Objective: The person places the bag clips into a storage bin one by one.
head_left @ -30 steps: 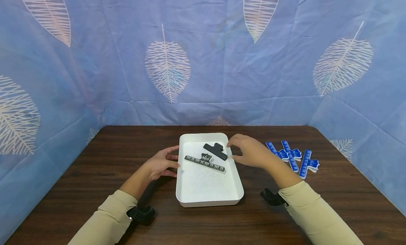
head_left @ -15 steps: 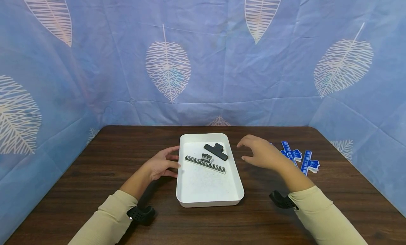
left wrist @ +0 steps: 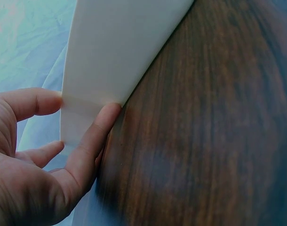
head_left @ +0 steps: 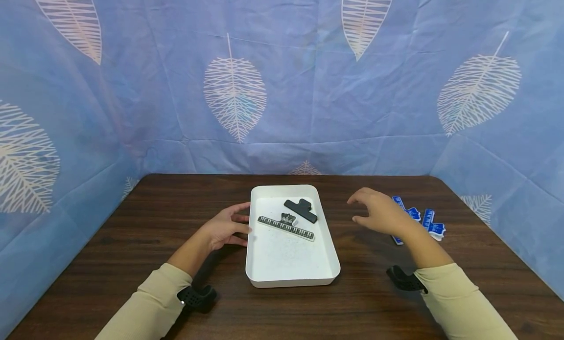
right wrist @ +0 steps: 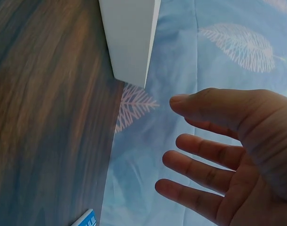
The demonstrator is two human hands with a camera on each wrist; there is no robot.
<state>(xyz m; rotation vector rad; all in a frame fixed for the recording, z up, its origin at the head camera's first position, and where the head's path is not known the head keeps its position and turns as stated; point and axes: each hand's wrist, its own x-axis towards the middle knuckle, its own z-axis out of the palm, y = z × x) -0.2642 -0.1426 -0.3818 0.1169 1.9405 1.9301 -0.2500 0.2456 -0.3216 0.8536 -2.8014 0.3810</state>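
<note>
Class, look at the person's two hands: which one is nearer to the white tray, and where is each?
Left. The left hand touches the outside of the white tray's left wall; the right hand is off its right side, apart from it.

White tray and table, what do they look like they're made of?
Tray: probably plastic with a satin finish, judging by its smooth white walls and rounded corners; coated metal is possible. Table: wood or printed laminate, fairly matte, judging by its dark streaked grain; I can't tell which.
</note>
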